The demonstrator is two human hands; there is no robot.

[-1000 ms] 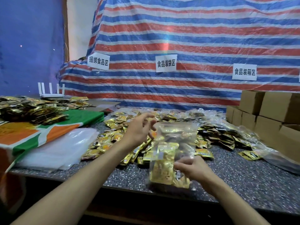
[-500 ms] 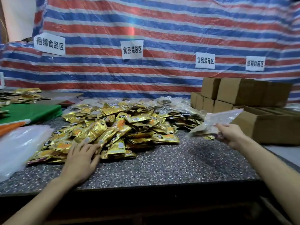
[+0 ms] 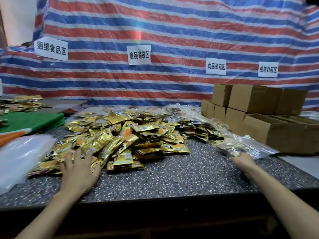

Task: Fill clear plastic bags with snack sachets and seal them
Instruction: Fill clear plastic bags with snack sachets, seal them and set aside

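Observation:
A big heap of gold snack sachets (image 3: pixel 124 135) covers the middle of the speckled table (image 3: pixel 172 175). My left hand (image 3: pixel 78 169) rests flat on the heap's near-left edge with its fingers spread over sachets. A clear bag filled with sachets (image 3: pixel 245 146) lies at the right, on other filled bags beside the boxes. My right hand (image 3: pixel 243 162) is at this bag's near edge with the thumb sticking out to the left. Its fingertips are hidden, so I cannot tell whether it grips the bag.
A stack of empty clear bags (image 3: pixel 19 157) lies at the left. Behind it is a green and orange cloth (image 3: pixel 29 120) with more sachets (image 3: pixel 20 102). Cardboard boxes (image 3: pixel 259 118) stand at the right, some open. A striped tarp with paper labels hangs behind.
My right hand has carried the filled bag to the right and lowered it onto the table beside the boxes. My left hand dropped from the bag's mouth onto the sachet heap.

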